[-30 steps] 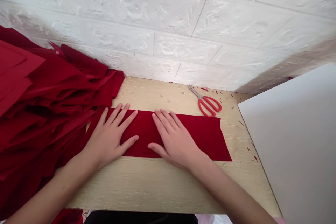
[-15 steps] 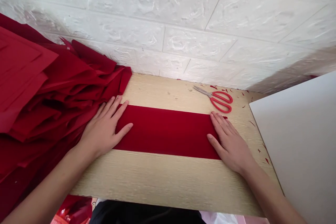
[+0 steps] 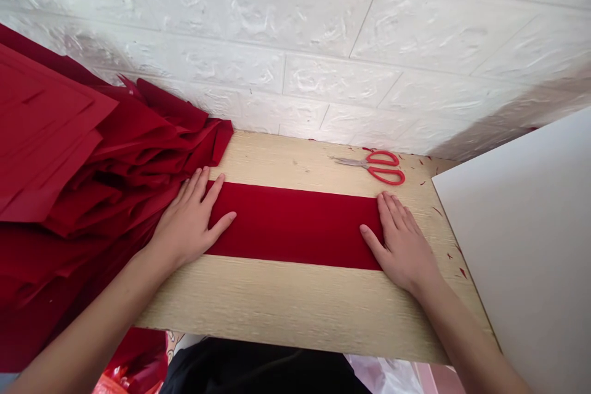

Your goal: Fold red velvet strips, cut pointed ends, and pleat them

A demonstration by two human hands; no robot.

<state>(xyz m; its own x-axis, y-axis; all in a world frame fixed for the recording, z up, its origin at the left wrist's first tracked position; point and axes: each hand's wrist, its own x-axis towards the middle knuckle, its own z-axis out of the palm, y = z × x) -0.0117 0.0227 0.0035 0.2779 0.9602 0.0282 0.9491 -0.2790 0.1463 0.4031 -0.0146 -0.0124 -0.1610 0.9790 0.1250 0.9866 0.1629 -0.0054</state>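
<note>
A dark red strip (image 3: 295, 225), which looks like paper or fabric, lies flat and smooth across the wooden table. My left hand (image 3: 191, 221) rests on its left end, fingers stretched and thumb spread over the strip. On the right end lies my right hand (image 3: 404, 234), palm down, with the fingers extended and the thumb apart; it covers that edge. Neither hand grips anything. Just beyond my right hand, a pair of scissors (image 3: 372, 166) with red handles lies on the table, its blades pointing left.
Folded red sheets (image 3: 92, 154) are heaped at the left, beside my left forearm. A white brick-patterned wall (image 3: 318, 18) borders the wooden table (image 3: 295, 301) at the back. A white panel (image 3: 526, 228) stands at the right, with small red scraps (image 3: 462, 273) near it.
My right hand has shifted slightly on the strip's right end, where a protruding corner no longer shows. The scissors appear turned, blades now nearly level. The view has moved a little.
</note>
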